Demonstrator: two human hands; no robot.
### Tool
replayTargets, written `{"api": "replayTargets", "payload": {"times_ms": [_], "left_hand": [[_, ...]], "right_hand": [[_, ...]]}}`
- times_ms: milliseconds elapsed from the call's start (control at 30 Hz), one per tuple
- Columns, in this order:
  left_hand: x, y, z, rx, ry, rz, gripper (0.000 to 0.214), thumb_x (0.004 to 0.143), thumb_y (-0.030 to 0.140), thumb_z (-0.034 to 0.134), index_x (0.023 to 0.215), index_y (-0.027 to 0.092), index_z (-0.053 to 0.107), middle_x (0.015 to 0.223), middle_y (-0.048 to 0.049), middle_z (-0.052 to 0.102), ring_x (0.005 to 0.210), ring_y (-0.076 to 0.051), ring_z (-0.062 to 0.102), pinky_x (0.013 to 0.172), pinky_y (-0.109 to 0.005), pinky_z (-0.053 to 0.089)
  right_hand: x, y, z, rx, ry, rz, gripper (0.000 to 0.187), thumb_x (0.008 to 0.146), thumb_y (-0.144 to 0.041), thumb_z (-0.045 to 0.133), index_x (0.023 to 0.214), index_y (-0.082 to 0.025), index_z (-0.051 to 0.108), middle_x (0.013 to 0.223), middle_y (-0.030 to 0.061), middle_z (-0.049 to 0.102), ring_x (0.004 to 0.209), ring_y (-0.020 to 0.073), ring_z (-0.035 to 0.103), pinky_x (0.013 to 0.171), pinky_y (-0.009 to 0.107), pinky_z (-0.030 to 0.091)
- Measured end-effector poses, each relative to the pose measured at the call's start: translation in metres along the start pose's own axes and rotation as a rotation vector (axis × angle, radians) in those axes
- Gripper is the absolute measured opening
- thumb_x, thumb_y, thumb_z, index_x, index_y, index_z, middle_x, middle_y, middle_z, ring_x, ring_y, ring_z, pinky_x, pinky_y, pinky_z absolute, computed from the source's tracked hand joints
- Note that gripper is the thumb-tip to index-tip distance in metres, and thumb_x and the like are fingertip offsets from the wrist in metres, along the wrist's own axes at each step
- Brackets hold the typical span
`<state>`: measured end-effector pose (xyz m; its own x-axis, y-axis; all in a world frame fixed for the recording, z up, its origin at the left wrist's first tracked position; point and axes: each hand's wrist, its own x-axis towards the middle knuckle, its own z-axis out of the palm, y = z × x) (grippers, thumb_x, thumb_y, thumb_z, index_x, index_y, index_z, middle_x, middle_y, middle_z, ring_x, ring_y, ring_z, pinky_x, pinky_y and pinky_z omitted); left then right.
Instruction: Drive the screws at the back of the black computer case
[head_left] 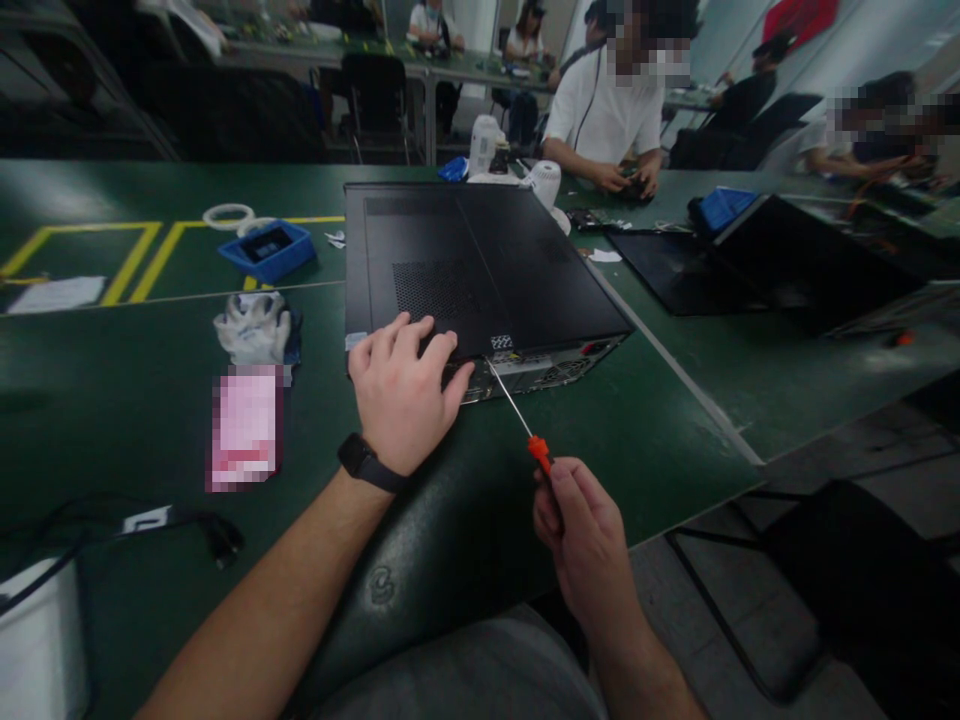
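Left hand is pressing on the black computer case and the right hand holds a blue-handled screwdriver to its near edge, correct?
Not quite. The head view shows the screwdriver has an orange handle, not a blue one. Otherwise yes: the left hand presses on the black computer case and the right hand holds the screwdriver to its near edge.

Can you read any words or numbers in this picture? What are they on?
No text can be read here.
Sticker on the computer case: too small to read.
Pink card: blurred out.
White tag by the cable: too blurry.
Paper sheet: too far to tell.
Screwdriver in the right hand: no print shows.
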<state>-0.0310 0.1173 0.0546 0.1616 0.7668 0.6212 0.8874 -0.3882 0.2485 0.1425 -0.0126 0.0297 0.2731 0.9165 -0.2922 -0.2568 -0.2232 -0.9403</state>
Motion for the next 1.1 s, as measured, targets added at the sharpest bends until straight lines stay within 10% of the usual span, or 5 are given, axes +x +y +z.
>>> {"api": "replayTargets", "payload": {"times_ms": [1100], "left_hand": [[-0.0001, -0.0002, 0.0006, 0.017, 0.013, 0.008, 0.028, 0.095, 0.038, 0.064, 0.117, 0.023, 0.072, 0.133, -0.0124, 0.071, 0.133, -0.039, 0.059, 0.106, -0.058, 0.04]], "right_hand": [[-0.0022, -0.0062, 0.0102, 0.007, -0.19, 0.155, 0.046, 0.084, -0.062, 0.075, 0.096, -0.024, 0.052, 0.053, -0.0121, 0.047, 0.042, 0.0036, 0.032, 0.04, 0.017, 0.022]]}}
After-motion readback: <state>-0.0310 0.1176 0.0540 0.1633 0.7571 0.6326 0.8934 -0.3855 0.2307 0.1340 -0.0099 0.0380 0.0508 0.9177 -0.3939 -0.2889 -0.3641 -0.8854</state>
